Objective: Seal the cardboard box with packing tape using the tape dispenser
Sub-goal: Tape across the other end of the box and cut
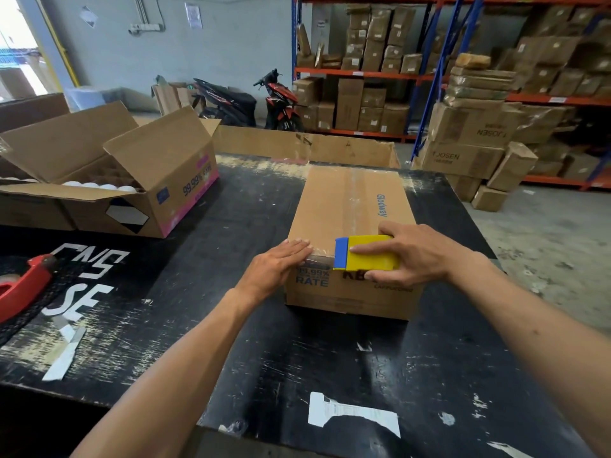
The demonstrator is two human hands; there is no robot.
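A closed cardboard box lies on the black table, with clear tape running lengthwise down its top seam. My right hand grips a yellow and blue tape dispenser at the box's near top edge, its blue end pointing left. A short stretch of clear tape runs from the blue end leftward along that near edge. My left hand lies flat, fingers together, pressing on the tape at the box's near left corner.
An open carton with white round items stands at the left. A red tape dispenser lies at the table's left edge. A flattened cardboard sheet stands behind the box. Shelves of boxes and two motorbikes fill the background.
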